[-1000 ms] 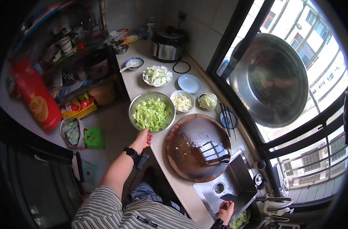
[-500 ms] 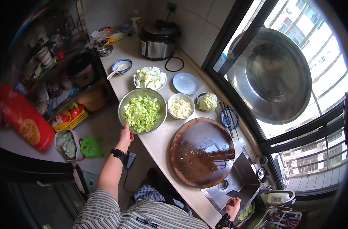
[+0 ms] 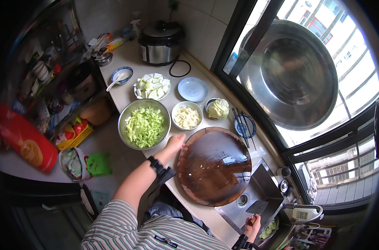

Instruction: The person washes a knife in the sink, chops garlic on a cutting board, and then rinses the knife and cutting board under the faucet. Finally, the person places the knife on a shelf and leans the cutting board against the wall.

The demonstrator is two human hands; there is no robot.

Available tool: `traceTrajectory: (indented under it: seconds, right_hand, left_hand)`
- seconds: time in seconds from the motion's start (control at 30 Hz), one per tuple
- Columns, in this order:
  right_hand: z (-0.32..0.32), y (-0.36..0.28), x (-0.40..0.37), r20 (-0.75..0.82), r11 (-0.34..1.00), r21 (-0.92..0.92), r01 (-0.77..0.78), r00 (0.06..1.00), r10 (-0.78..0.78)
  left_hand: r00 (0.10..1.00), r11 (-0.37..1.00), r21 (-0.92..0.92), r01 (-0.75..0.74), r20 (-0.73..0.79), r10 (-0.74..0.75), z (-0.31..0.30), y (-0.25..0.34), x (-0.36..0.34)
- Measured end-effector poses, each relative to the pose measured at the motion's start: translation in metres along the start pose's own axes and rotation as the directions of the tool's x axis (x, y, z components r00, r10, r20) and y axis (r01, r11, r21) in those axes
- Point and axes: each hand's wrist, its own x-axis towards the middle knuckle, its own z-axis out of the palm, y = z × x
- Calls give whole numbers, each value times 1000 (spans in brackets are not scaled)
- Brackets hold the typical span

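My left hand (image 3: 176, 143) is at the upper left rim of a round wooden chopping board (image 3: 210, 171), fingers curled together with nothing visible in them. The board's dark surface is wet and carries a few pale scraps. Left of that hand stands a metal bowl (image 3: 122, 130) of shredded green cabbage (image 3: 145, 127). Over the sink, my right hand (image 3: 252, 225) grips the wooden handle of a cleaver (image 3: 257, 207), its dark blade pointing away from me.
Behind the board stand a bowl of pale chopped pieces (image 3: 187, 116), a cabbage chunk (image 3: 218, 109), a blue plate (image 3: 192, 89) and a plate of cut pale-green vegetable (image 3: 152, 86). Chopsticks (image 3: 242, 129) lie across a patterned dish. The sink (image 3: 264, 183) is at right, a pressure cooker (image 3: 161, 43) at the back.
My left hand has left the metal bowl's rim and moved right to the chopping board's edge. My right hand still holds the cleaver, whose blade now shows more fully.
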Motion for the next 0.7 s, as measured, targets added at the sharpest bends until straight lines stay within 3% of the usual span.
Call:
traceTrajectory:
  seconds: [0.03, 0.1, 0.17, 0.2, 0.3, 0.43, 0.53, 0.6, 0.63, 0.67, 0.7]
  right_hand:
    - [-2, 1, -2, 44, 999, -28, 24, 999, -23]
    - [-5, 2, -2, 37, 1000, -22, 10, 999, -9]
    - [-8, 2, -2, 26, 1000, -14, -2, 1000, 2]
    - [-10, 3, -1, 10, 1000, -10, -10, 1000, 10]
    - [-16, 3, 0, -3, 1000, -3, -17, 1000, 17]
    - [-17, 4, 1, 1, 1000, -23, 12, 1000, -12]
    - [-18, 4, 12, -32, 999, -37, -34, 999, 32]
    - [-16, 4, 12, -26, 996, -87, -5, 1000, 3]
    - [-13, 4, 11, -17, 991, -134, 28, 999, -30]
    - [-10, 5, 8, -15, 991, -133, 25, 1000, -27]
    - [-7, 5, 3, 34, 966, -229, 122, 992, -118]
  left_hand:
    - [1000, 1000, 4, -2, 5, 2, 5, -18, 36]
    - [981, 993, 92, 67, -188, -49, 18, -56, 110]
    - [946, 946, -220, 236, -168, -275, 23, -2, 68]
    - [944, 939, -250, 237, -171, -284, 23, -4, 75]
    - [920, 978, -77, 194, -332, -209, 24, -25, 105]
    - [908, 976, -1, 219, -365, -204, 23, -21, 90]
    - [922, 986, 111, 121, -380, -71, 20, -25, 68]
    - [962, 914, 401, 68, -270, 47, 16, -30, 56]
    - [960, 914, 400, 69, -274, 47, 13, -21, 49]
    - [928, 864, 488, -121, -254, 273, 9, -13, 41]
    - [851, 767, 570, -295, -208, 483, 5, -2, 32]
